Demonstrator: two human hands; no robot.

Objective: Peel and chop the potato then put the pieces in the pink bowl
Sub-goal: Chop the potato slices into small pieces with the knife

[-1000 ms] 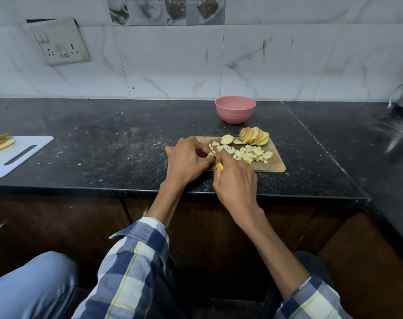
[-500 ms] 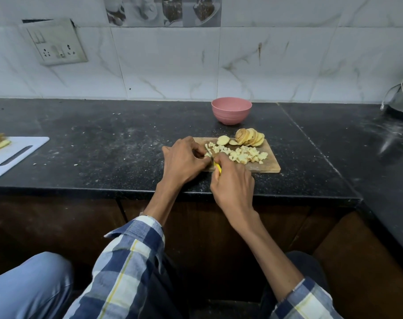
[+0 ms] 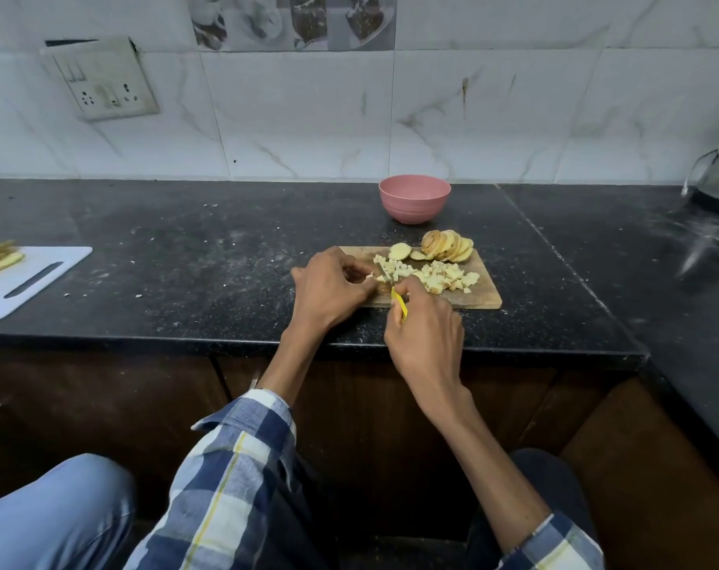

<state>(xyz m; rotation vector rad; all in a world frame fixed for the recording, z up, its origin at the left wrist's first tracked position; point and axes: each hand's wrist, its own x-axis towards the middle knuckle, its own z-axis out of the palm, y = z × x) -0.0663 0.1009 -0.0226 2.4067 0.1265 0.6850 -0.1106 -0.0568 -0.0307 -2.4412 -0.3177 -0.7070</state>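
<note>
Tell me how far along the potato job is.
Partly done: a pile of diced pieces lies on the wooden board. In hand: the right hand grips the yellow-handled knife; the left hand pinches a strip. Left: the slices await chopping; the pink bowl shows no pieces from here.

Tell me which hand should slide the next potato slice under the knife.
Left, probably. The right hand grips the knife, so it is busy. The left hand pinches only a small potato bit at the board's near left end; the slices lie beyond it.
</note>
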